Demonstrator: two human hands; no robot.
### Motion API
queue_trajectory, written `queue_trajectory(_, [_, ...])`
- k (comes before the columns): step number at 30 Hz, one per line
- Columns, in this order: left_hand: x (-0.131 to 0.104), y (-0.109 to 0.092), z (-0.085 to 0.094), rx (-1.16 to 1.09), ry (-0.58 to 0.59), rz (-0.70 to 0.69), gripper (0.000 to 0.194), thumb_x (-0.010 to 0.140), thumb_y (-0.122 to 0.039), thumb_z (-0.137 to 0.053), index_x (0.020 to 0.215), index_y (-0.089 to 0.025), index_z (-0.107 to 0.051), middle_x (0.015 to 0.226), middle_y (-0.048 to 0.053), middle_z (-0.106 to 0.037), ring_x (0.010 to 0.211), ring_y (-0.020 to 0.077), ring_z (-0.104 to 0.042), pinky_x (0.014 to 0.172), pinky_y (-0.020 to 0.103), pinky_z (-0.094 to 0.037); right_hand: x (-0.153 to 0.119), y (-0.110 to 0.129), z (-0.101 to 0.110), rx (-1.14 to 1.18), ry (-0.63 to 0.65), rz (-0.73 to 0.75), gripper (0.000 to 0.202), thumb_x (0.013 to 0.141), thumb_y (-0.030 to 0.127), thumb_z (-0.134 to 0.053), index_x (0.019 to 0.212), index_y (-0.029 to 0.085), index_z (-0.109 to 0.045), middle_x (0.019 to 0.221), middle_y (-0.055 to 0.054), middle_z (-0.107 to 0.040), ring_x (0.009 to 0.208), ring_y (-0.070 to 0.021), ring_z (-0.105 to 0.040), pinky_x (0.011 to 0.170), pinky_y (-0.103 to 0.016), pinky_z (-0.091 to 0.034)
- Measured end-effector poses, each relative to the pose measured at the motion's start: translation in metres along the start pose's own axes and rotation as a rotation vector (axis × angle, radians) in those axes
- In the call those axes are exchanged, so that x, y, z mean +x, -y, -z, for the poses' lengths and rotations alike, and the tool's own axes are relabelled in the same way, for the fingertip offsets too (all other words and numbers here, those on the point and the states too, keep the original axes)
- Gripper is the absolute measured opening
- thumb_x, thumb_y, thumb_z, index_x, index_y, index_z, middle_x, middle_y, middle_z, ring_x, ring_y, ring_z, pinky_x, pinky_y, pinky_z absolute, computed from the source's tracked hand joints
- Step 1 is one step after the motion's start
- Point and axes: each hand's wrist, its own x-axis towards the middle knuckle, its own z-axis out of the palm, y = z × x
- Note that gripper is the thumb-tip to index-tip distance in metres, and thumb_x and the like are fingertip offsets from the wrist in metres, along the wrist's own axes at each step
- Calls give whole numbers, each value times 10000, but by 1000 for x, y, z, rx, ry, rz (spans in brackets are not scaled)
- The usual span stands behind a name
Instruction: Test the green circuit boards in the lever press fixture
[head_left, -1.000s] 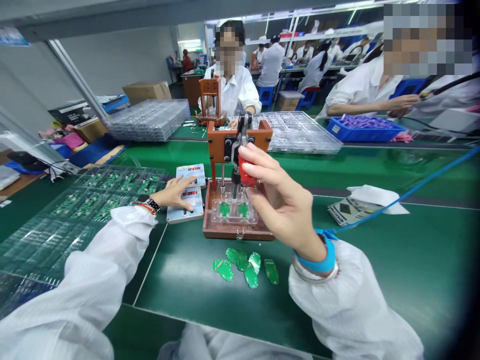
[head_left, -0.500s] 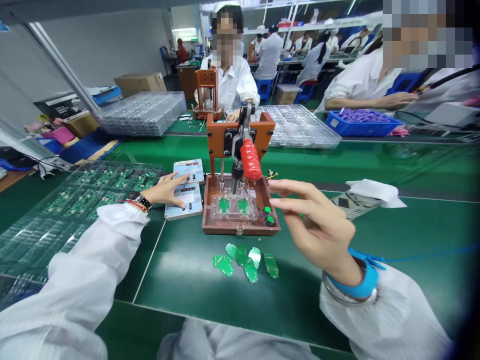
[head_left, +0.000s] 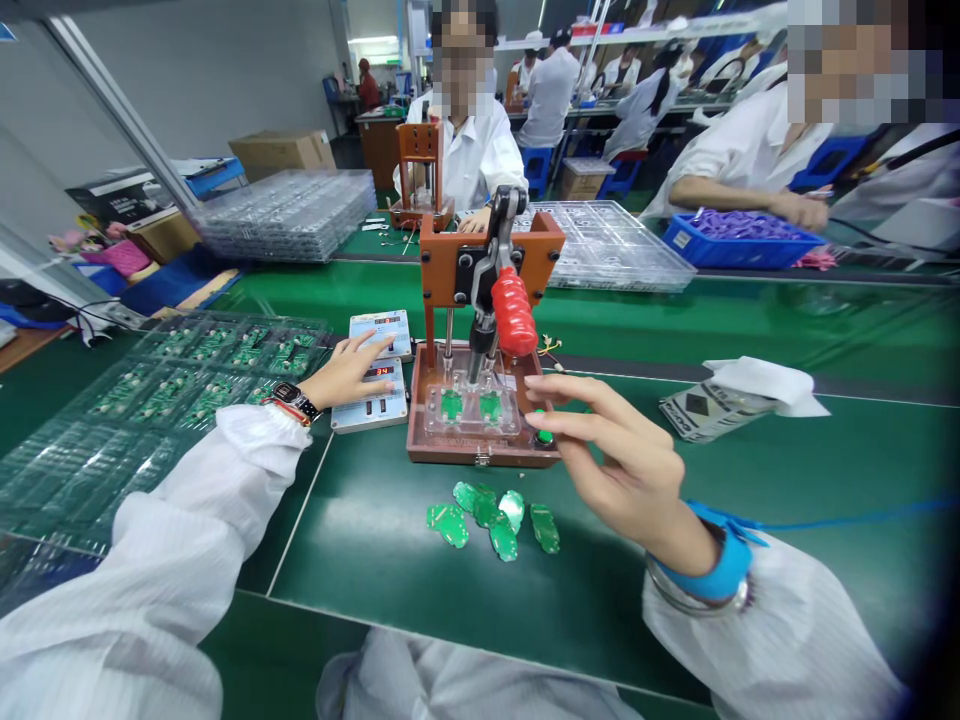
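My left hand (head_left: 351, 372) lies with fingers spread over two small meter boxes; the nearer box (head_left: 369, 412) shows red digits. At the right of the press fixture (head_left: 442, 450), my right hand (head_left: 622, 450) has its fingers apart, the fingertips over the green buttons (head_left: 544, 437). One button is partly covered by those fingers. Two green boards (head_left: 490, 405) sit under the clear plate of the fixture, below the red handle (head_left: 514, 312). Several loose green boards (head_left: 504, 536) lie on the mat in front.
Clear trays of boards (head_left: 217, 365) lie at the left. A white-topped packet (head_left: 705, 408) stands at the right. Beyond the belt are stacked trays (head_left: 289, 215), a second press (head_left: 421, 170), a blue bin (head_left: 742, 245) and people in white coats.
My right hand has moved slightly left, onto the button area. My left hand has shifted a little up and right on the boxes, and red digits now show on the nearer one.
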Motion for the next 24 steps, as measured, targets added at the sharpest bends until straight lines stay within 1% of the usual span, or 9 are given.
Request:
queue_trajectory(2, [1, 0, 0, 3, -30, 2, 739, 882, -591, -392, 1468, -181, -204, 1519, 119, -269, 1419, 298, -109, 1107, 452, -125, 0, 0, -1, -6, 0, 0, 356, 819, -24, -465, 997, 223, -650, 1137, -87, -619, 987, -218, -625, 761, -393, -553])
queue_trajectory(5, [2, 1, 1, -8, 9, 15, 730, 892, -557, -380, 1464, -144, -192, 1466, 138, -368, 1414, 290, -137, 1107, 453, -114, 0, -1, -2, -21, 10, 7, 346, 824, -19, -455, 985, 215, -653, 1134, -91, -624, 999, -218, -625, 778, -398, -557])
queue_trajectory(6, [3, 2, 1, -14, 3, 15, 726, 897, -549, -373, 1463, -134, -189, 1455, 141, -387, 1412, 285, -144, 1106, 447, -115, 0, -1, -2, -26, 14, 11, 345, 825, -20, -454, 984, 212, -652, 1135, -93, -624, 1005, -218, -624, 783, -400, -557])
queue_trajectory(9, [3, 4, 5, -34, -68, -2, 716, 910, -546, -353, 1473, -146, -162, 1452, 119, -400, 1414, 275, -127, 1105, 435, -118, 0, -1, -2, -40, 15, 23, 339, 828, -22, -457, 987, 210, -646, 1134, -98, -622, 1006, -220, -622, 774, -401, -555])
queue_trajectory(11, [2, 5, 8, -41, -84, 3, 749, 894, -570, -378, 1479, -166, -144, 1463, 105, -386, 1417, 285, -101, 1103, 446, -116, 0, -2, -2, -41, 13, 27, 334, 830, -23, -457, 988, 207, -642, 1132, -102, -619, 1007, -220, -620, 769, -402, -551])
queue_trajectory(14, [0, 7, 11, -31, -40, 48, 894, 801, -642, -498, 1480, -173, -155, 1507, 124, -297, 1418, 323, -85, 1106, 467, -103, 0, -2, -1, -35, 13, 34, 319, 829, -31, -462, 977, 190, -639, 1128, -114, -616, 1012, -216, -614, 777, -397, -548])
queue_trajectory(17, [-2, 11, 9, -14, 54, 79, 1065, 672, -685, -619, 1486, -172, -162, 1535, 146, -210, 1417, 365, -55, 1109, 488, -82, 0, -3, -1, -45, 12, 32, 315, 833, -27, -458, 973, 190, -638, 1125, -113, -618, 1006, -214, -616, 773, -398, -548])
queue_trajectory(20, [-4, 16, 7, -15, 122, 65, 1120, 629, -690, -647, 1496, -192, -142, 1536, 137, -214, 1418, 368, -43, 1109, 502, -59, 0, -4, -1, -62, 20, 25, 316, 836, -17, -449, 969, 197, -639, 1122, -107, -621, 996, -215, -622, 760, -401, -550])
queue_trajectory(24, [-4, 20, 8, -10, 144, 46, 1156, 611, -700, -650, 1503, -202, -108, 1528, 124, -246, 1420, 359, -36, 1107, 507, -46, 0, -3, -2, -51, 23, 30, 312, 831, -21, -453, 964, 187, -645, 1125, -115, -621, 1001, -215, -622, 774, -394, -553])
